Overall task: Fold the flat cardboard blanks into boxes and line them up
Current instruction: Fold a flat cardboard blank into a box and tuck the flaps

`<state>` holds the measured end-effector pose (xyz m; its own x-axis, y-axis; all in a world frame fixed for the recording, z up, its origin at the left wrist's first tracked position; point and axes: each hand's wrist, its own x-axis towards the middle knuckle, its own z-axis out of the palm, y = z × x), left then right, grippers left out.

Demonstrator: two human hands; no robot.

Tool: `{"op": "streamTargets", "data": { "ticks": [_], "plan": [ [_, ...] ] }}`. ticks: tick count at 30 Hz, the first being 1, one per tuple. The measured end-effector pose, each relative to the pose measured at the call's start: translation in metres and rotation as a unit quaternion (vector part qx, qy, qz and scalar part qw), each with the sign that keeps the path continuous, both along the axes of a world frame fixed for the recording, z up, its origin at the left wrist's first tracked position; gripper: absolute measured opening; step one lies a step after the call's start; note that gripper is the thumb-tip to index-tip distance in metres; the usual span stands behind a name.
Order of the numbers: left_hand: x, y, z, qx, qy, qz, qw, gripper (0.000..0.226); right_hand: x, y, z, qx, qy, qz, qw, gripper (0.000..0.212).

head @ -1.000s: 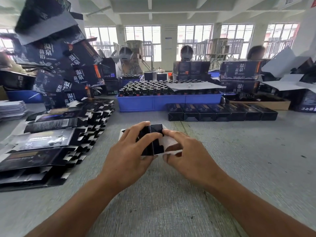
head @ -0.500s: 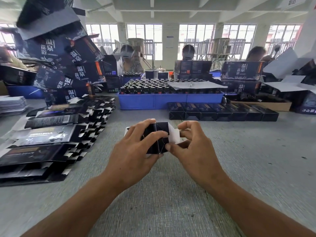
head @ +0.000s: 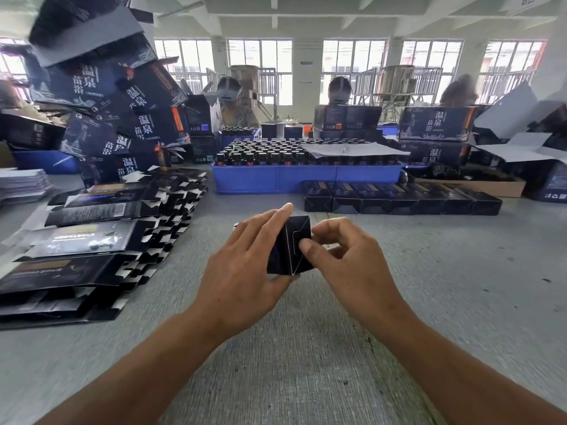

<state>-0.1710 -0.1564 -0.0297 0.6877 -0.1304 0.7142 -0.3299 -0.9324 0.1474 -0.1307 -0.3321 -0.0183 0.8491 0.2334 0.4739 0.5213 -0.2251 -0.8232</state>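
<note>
Since half a second ago, white flap folded in. Your left hand (head: 242, 271) grips the box (head: 290, 245); right hand (head: 343, 259) thumb presses the end. Press until it locks.

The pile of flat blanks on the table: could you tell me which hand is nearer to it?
Left. The left hand grips the box on the side facing the flat blanks; the right hand pinches the box's far side.

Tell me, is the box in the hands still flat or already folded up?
Folded up. The box shows two faces meeting at an edge, gripped by the left hand while the right hand presses its end flaps.
</note>
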Motion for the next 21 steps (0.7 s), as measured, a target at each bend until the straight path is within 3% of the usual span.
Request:
{"op": "streamTargets", "data": {
  "ticks": [5,14,21],
  "plan": [
    [-0.0008,-0.0004,0.0006,0.000,-0.003,-0.010,1.000,0.090,0.0002,0.0011,0.0001,0.021,0.037,0.044,0.998,0.021],
    [-0.0007,-0.0051,0.0006,0.002,-0.012,-0.022,1.000,0.086,-0.0004,0.0014,0.0005,0.016,0.021,-0.004,1.000,0.012],
    [-0.0017,-0.0051,0.0012,0.000,-0.008,-0.023,1.000,0.088,-0.0006,0.0003,0.0018,-0.006,0.016,-0.012,1.000,0.016]
  ]
}}
